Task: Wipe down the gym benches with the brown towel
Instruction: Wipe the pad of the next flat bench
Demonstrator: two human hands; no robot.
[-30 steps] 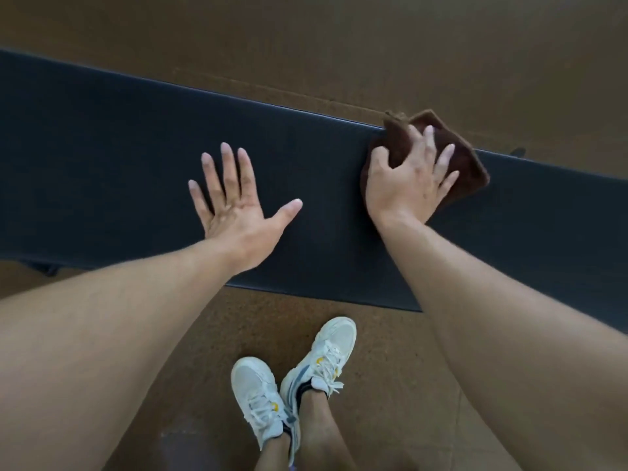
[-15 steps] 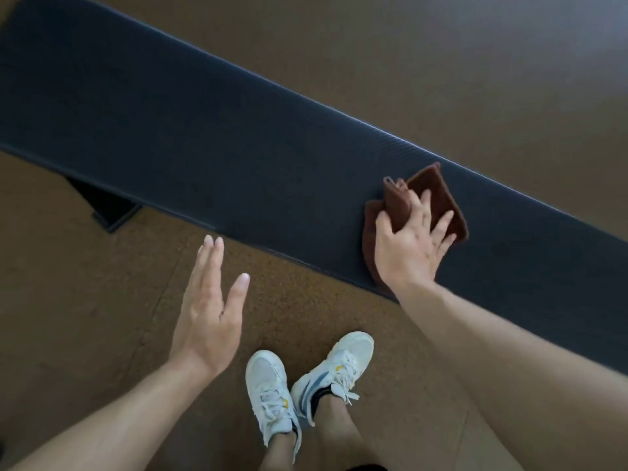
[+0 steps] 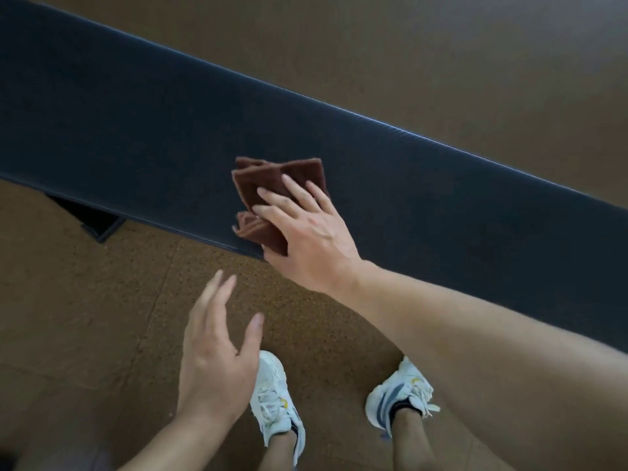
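Under our right hand (image 3: 307,237) the long dark gym bench (image 3: 136,130) runs off to both sides, over a brown speckled floor (image 3: 85,300). That hand presses the folded brown towel (image 3: 268,195) flat on the bench's near edge, fingers straight and spread. Our left hand (image 3: 214,355) hovers nearer us, empty, fingers loosely apart, seemingly above the floor by our white sneakers (image 3: 275,399).

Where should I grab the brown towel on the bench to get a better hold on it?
Probably the loose folded corner near the front edge of the bench, coming from the near side. The brown towel lies bunched and flat under the right hand, and that corner curls up; the left hand is free.
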